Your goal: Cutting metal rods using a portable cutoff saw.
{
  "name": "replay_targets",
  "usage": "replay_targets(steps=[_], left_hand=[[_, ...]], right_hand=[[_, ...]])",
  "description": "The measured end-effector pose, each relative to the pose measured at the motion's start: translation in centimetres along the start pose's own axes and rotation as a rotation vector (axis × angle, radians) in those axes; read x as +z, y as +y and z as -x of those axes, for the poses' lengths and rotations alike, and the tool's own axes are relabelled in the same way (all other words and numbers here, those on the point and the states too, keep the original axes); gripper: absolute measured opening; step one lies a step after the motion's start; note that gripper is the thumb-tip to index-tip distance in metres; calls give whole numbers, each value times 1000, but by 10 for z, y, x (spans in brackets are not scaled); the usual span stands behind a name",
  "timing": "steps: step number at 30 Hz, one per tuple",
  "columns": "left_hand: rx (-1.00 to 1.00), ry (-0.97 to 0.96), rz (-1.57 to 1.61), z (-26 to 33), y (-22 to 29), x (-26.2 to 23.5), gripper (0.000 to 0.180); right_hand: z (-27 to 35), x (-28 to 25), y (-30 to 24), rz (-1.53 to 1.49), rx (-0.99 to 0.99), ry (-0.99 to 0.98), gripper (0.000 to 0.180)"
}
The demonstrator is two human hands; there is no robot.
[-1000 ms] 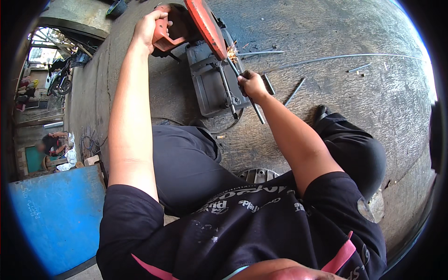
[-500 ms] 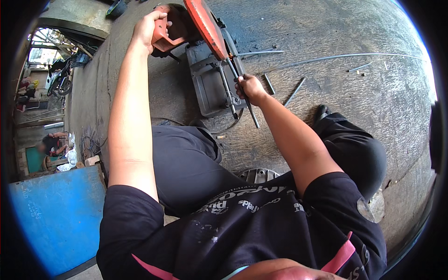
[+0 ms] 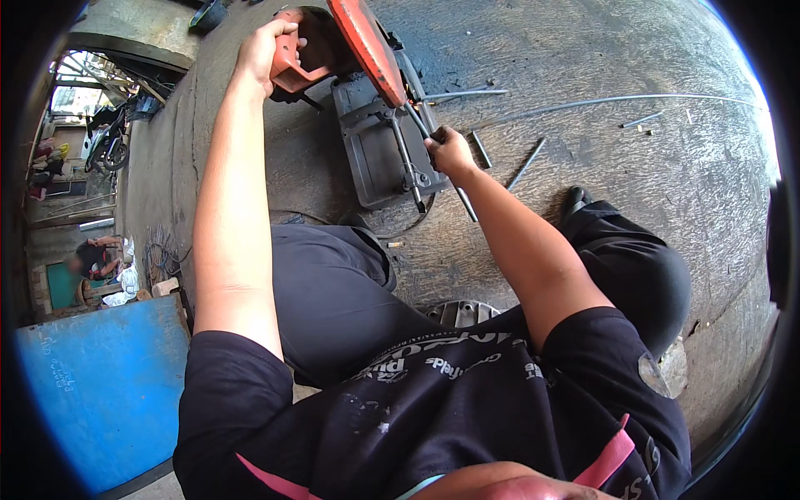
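Observation:
My left hand point(image 3: 265, 55) is wrapped round the red handle point(image 3: 293, 78) of a cut-off saw, at the top of the view. The saw's red blade guard point(image 3: 367, 50) slants down toward the grey metal base point(image 3: 379, 193). My right hand point(image 3: 451, 154), to the right of the base, is closed round a thin metal rod point(image 3: 466, 202). The rod's far end meets the lower tip of the guard, where a small orange glow shows. Its near end sticks out below my hand. The guard hides the blade.
Short cut rods point(image 3: 527, 163) lie on the stained floor to the right of the saw. A long thin rod point(image 3: 633, 100) stretches toward the right edge. A blue panel point(image 3: 104, 383) stands at the lower left. Farther back on the left sits another person point(image 3: 98, 258), near a motorcycle point(image 3: 108, 142).
My right hand has shifted slightly, and the rod's near end has swung a little to the right. My left hand and the saw look unmoved.

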State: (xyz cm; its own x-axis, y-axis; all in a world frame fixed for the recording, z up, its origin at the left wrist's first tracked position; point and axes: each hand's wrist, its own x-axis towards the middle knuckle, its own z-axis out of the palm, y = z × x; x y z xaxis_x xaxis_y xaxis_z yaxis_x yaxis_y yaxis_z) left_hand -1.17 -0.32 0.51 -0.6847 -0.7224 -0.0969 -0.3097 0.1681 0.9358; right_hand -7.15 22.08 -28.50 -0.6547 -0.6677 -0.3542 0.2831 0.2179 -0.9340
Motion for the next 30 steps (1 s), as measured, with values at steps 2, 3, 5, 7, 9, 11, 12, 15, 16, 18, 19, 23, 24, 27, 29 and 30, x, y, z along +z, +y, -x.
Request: replay_targets(steps=[2, 3, 5, 7, 9, 11, 12, 15, 16, 18, 19, 23, 24, 27, 29, 30], left_hand=[[0, 5, -6, 1, 0, -2, 42], [-2, 8, -4, 1, 0, -2, 43], [-3, 7, -1, 1, 0, -1, 44], [1, 18, -10, 1, 0, 0, 44], [4, 15, -7, 1, 0, 1, 44], [5, 17, -5, 0, -1, -1, 44], [6, 8, -9, 0, -1, -3, 44], [4, -1, -15, -2, -3, -3, 43], [0, -1, -17, -3, -3, -3, 43], [-4, -6, -14, -4, -3, -2, 43], [-11, -5, -12, -4, -3, -4, 42], [-3, -1, -16, -6, -6, -8, 43], [1, -12, -29, -7, -6, -8, 44], [4, -28, -42, -10, -6, -6, 45], [0, -21, -45, -6, -6, -7, 45], [5, -5, -35, -4, -7, -7, 45]], right_hand=[[4, 1, -4, -36, 61, -65, 19], [6, 3, -6, -36, 61, -67, 19], [9, 6, -6, -250, 114, -98, 14], [8, 6, -6, -270, 121, -117, 14], [8, 5, -5, -290, 128, -136, 14], [10, 6, -6, -364, 133, -209, 16], [10, 7, -7, -364, 134, -211, 16], [9, 6, -5, -412, 163, -250, 17], [7, 4, -5, -352, 155, -219, 18], [5, 1, -3, -292, 147, -188, 19], [8, 1, -8, -309, 165, -140, 19], [12, 7, -8, -217, 83, -48, 23], [10, 8, -5, -216, 82, -47, 23], [5, 6, 2, 55, -91, 10, 26], [10, 5, -11, -112, 78, -58, 26], [10, 5, -13, -112, 78, -61, 26]])
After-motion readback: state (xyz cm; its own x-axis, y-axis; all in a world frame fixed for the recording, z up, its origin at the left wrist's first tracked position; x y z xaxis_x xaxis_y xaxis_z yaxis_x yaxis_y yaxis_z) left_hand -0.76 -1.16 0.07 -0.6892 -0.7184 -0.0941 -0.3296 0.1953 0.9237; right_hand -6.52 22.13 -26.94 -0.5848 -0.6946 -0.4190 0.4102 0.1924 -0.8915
